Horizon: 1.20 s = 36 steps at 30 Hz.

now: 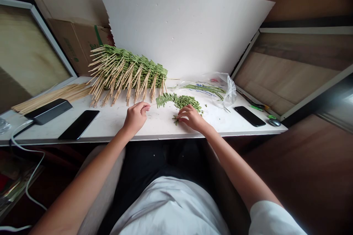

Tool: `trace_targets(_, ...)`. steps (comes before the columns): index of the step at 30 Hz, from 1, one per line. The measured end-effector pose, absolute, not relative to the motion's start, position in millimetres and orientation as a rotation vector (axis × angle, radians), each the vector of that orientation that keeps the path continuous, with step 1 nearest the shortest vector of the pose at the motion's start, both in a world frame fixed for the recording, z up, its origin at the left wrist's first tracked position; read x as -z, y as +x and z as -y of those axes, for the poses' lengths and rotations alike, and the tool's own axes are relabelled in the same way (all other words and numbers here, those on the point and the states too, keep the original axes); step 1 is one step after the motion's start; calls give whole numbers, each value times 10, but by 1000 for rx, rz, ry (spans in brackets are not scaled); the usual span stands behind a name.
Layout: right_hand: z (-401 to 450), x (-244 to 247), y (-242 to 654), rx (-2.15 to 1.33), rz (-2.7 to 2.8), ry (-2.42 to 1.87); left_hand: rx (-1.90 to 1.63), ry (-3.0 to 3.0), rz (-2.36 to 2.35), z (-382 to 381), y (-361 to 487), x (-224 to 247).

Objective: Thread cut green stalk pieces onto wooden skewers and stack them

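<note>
Stalk bits (189, 101) sit close, likely for easy reach; left hand (135, 117) pinches a stick (152, 105), right hand (191, 117) hides its grip.

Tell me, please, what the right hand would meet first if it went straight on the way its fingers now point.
The right hand would most likely meet the small cluster of cut green pieces just ahead of it; depth is unclear, so it may be touching them.
</note>
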State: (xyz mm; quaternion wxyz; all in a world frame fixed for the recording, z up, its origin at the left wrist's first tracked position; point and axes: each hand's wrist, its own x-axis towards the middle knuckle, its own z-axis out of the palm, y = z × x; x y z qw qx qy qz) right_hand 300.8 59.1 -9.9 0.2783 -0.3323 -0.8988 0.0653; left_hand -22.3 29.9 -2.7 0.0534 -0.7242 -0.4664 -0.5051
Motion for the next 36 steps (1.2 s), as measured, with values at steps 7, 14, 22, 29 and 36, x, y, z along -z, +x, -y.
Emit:
trace_targets(7,-552,50,2972,-318,2259,-937,1532,-2203,1391,-284,-213,35)
trace_targets(14,-588,-49,2963,-929,1440,-1000,1556,-2207,1321,-264,-176,42)
trace_targets(22,-545,-132,2861,-1249,1023,-893,1525,-2278,1319,-189,-82,42)
trace_targets(29,-506,-142,2827,-1330,966,-870,1520,-2288,1359,-136,-22,-8)
trace_targets(36,-483,-157,2833,-1341,997,-847,1541,-2270,1350,-133,-24,-11)
